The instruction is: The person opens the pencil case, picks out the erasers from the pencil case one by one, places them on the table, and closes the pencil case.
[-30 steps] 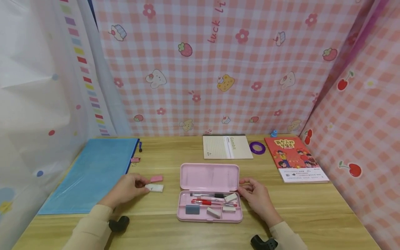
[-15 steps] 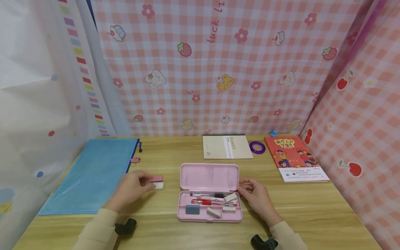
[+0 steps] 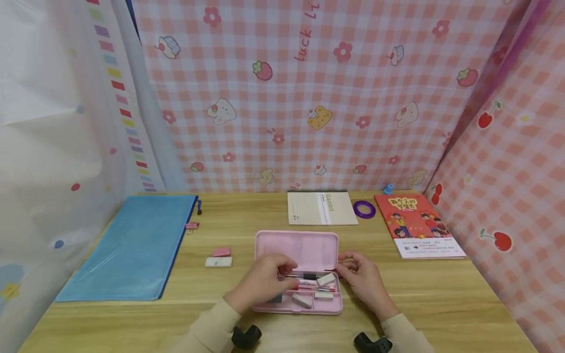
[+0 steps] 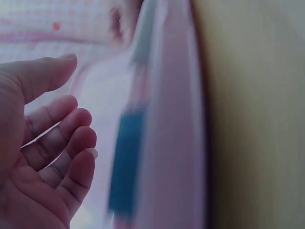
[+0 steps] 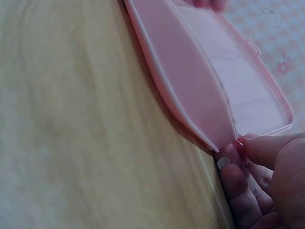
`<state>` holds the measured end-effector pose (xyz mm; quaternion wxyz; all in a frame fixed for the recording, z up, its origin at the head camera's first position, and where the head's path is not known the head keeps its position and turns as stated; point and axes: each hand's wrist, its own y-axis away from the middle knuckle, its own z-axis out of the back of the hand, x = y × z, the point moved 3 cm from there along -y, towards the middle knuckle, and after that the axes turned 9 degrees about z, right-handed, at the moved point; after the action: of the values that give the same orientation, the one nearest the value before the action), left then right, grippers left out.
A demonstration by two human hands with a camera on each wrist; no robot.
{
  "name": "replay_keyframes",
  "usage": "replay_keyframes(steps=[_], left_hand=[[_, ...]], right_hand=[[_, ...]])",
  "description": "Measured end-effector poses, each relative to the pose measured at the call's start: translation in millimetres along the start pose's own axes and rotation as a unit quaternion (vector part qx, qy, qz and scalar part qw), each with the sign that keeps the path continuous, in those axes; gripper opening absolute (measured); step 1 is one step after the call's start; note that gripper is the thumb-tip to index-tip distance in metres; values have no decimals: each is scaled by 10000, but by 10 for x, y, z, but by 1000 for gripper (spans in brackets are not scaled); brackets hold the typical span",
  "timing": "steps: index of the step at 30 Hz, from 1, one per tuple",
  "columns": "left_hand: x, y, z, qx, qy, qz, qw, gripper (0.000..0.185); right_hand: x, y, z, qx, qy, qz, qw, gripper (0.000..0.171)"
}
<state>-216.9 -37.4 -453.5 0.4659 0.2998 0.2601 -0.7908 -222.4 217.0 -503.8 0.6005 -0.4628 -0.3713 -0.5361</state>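
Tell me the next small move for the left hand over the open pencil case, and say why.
Probably lower the left hand a little and pinch the black pen in the pink pencil case. Its fingers hang loosely curled above the tray and hold nothing, as the left wrist view shows, while the right hand already steadies the case at its right edge.

I see a light wooden desk (image 3: 441, 294) closed in on three sides. Behind its far edge and along its right edge hangs pink checked cloth (image 3: 353, 88) printed with strawberries, rabbits and cherries; a white translucent sheet (image 3: 44, 122) screens the left edge.
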Motion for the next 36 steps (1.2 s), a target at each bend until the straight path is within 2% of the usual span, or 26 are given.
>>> replay_keyframes(steps=[4, 9, 14, 22, 36], left_hand=[[-80, -122, -288, 271, 180, -37, 9995, 25], [-135, -229, -473, 328, -165, 41, 9993, 22], [-231, -283, -532, 133, -700, -52, 9974, 21], [-284, -306, -612, -15, -1179, 131, 9929, 18], [-274, -290, -605, -76, -1089, 179, 9939, 14]], right_hand=[[-14, 1, 0, 10, -40, 14, 10000, 19], [9, 4, 4, 12, -11, 21, 10000, 19], [12, -1, 8, 8, -1, 60, 10000, 18], [-5, 3, 6, 42, -35, 65, 10000, 18], [-27, -7, 0, 37, 18, 30, 10000, 18]])
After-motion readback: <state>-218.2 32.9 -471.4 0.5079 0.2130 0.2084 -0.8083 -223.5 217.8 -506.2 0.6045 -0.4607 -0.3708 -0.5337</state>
